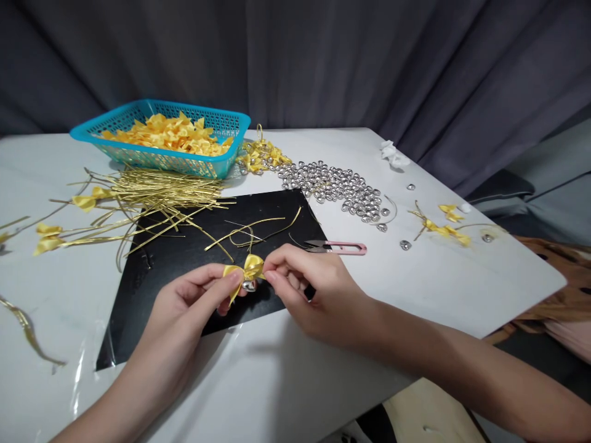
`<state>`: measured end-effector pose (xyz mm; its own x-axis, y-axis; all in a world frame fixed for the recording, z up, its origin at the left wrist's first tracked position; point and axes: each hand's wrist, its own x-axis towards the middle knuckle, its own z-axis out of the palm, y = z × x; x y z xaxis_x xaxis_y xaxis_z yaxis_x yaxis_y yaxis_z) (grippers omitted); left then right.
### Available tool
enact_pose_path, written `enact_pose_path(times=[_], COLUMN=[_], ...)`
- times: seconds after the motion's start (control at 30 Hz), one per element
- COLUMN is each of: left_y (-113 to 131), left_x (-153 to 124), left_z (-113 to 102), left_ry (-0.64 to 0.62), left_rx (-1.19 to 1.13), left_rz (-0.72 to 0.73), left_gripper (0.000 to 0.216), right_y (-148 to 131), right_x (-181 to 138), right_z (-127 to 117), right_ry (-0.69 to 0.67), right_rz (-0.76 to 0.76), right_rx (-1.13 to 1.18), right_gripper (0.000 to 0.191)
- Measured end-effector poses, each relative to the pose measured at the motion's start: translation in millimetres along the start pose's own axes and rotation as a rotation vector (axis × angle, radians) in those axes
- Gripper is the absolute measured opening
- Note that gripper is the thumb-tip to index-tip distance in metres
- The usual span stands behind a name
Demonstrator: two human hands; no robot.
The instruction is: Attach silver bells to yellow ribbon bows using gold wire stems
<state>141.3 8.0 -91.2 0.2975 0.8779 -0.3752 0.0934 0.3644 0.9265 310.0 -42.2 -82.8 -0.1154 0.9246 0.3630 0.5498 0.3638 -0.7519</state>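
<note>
Between my two hands is a yellow ribbon bow (253, 266) with a small silver bell (250, 285) hanging at its middle. My left hand (203, 301) pinches the bow's left loop between thumb and fingers. At the bow's right edge, the thumb and forefinger of my right hand (314, 289) are pressed together on the ribbon. A thin gold cord rises from behind the bow. Beneath the hands lies a black mat (138, 307), with loose gold cord pieces (249, 232) on it. Pink thread snips (344, 247) rest just beyond my right hand.
A blue plastic basket (76, 132) full of yellow bows stands at the back left. Gold cords (166, 187) are heaped before it. Many silver bells (332, 183) spread across the table's back middle, beside finished-looking bows (263, 154). More bows (446, 231) and crumpled white paper (393, 155) lie right.
</note>
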Motion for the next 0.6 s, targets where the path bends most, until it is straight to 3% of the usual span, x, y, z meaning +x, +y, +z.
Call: enact_pose_path(times=[0.6], left_y=[3.4], left_x=[-2.6], left_z=[2.1], left_ry=[-0.009], left_rx=[-0.014], left_rz=[0.011], left_gripper=[0.022], right_y=[-1.0], right_x=[-1.0], right_z=[1.9], right_ry=[-0.006], right_rz=[-0.018], right_rx=[0.016], right_gripper=[0.011])
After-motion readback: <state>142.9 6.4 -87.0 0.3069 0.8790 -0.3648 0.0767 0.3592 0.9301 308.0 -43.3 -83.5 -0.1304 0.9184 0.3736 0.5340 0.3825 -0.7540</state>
